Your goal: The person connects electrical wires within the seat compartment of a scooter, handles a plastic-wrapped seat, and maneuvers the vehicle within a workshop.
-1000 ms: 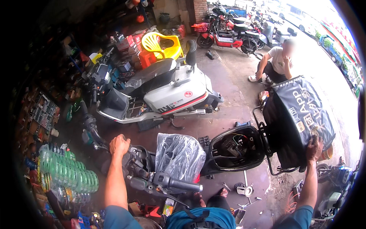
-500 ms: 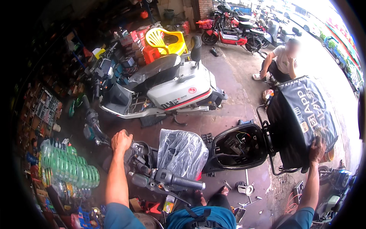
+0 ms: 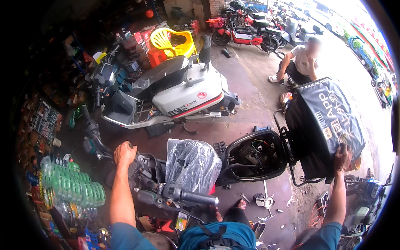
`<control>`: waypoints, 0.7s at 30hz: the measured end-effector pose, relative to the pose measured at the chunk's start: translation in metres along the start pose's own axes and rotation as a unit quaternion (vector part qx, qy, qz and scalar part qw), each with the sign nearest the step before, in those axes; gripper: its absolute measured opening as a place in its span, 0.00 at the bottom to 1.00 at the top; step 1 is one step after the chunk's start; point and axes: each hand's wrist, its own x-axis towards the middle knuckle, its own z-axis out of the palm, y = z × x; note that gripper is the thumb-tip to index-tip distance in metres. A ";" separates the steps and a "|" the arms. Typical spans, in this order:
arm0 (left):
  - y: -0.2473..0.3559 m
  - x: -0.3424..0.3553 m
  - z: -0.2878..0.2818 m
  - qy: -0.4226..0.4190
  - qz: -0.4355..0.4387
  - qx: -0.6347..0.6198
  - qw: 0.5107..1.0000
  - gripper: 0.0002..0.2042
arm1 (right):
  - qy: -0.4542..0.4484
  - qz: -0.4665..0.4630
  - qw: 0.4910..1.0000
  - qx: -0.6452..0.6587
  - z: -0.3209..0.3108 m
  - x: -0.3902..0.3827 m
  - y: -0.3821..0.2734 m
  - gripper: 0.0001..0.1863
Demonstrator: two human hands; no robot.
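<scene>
In front of me stands a dark scooter without its seat, with an open compartment (image 3: pixel 250 177) showing wires. My left hand (image 3: pixel 126 153) is closed over the front of the scooter by the middle of the handlebar (image 3: pixel 183 195); exactly what its fingers hold is hidden. A crumpled clear plastic cover (image 3: pixel 193 166) wraps a part behind the handlebar. At the rear, a black soft-sided delivery box (image 3: pixel 312 125) sits on the metal rack (image 3: pixel 291 162). My right hand (image 3: pixel 342 159) grips the box's near side, its fingers lying over the fabric.
Beyond stands a white scooter (image 3: pixel 187 93), with a yellow chair (image 3: pixel 179 43) behind it. A person (image 3: pixel 302 62) squats at the far right. Green coils (image 3: pixel 75 185) are stacked at left. By my feet lie a wrench (image 3: pixel 244 197) and metal parts (image 3: pixel 265 202). Scooters (image 3: pixel 250 35) are parked behind.
The view has shifted a little, so everything appears slightly farther left. Both hands keep their places on the scooter and the delivery box.
</scene>
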 end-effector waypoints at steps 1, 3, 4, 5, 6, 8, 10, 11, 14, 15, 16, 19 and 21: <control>-0.001 -0.001 0.000 0.007 0.001 0.001 1.000 0.15 | -0.003 0.000 1.000 -0.003 -0.001 -0.001 0.000 0.10; -0.003 -0.001 -0.001 0.006 -0.001 0.006 1.000 0.15 | -0.012 0.007 1.000 -0.011 -0.005 -0.002 -0.006 0.11; -0.004 -0.002 -0.002 0.004 0.001 0.007 1.000 0.15 | -0.015 0.006 1.000 -0.017 -0.006 -0.003 -0.007 0.11; -0.004 -0.003 -0.001 0.000 -0.004 0.009 1.000 0.15 | -0.006 0.003 1.000 -0.012 -0.006 -0.004 -0.006 0.10; -0.003 -0.002 0.001 -0.004 -0.008 0.013 1.000 0.15 | 0.002 0.001 1.000 -0.007 -0.006 -0.004 -0.007 0.10; 0.001 0.002 0.002 -0.021 -0.005 0.019 1.000 0.16 | -0.004 -0.012 1.000 -0.021 -0.009 -0.005 -0.009 0.09; 0.009 0.000 0.000 -0.009 0.001 0.029 1.000 0.16 | 0.006 0.006 0.999 -0.032 -0.008 -0.005 -0.010 0.10; 0.009 -0.001 0.001 -0.010 0.005 0.034 0.999 0.16 | 0.000 0.013 0.999 -0.036 -0.005 -0.006 -0.006 0.11; 0.010 0.003 0.001 -0.015 0.004 0.050 0.999 0.17 | -0.001 0.021 0.999 -0.040 -0.005 0.003 -0.011 0.11; 0.004 0.007 0.003 -0.018 0.019 0.052 0.998 0.17 | 0.000 0.015 0.999 -0.035 -0.006 0.006 -0.011 0.11; -0.001 0.012 0.005 -0.016 0.031 0.053 0.998 0.17 | 0.004 0.008 1.000 -0.025 -0.003 0.007 -0.011 0.11; -0.003 0.016 0.008 -0.014 0.047 0.069 0.996 0.17 | -0.003 0.024 1.000 -0.015 0.001 0.005 -0.013 0.10; -0.009 0.019 0.014 -0.005 0.071 0.054 0.996 0.16 | -0.006 0.028 0.999 -0.019 -0.002 0.004 -0.013 0.11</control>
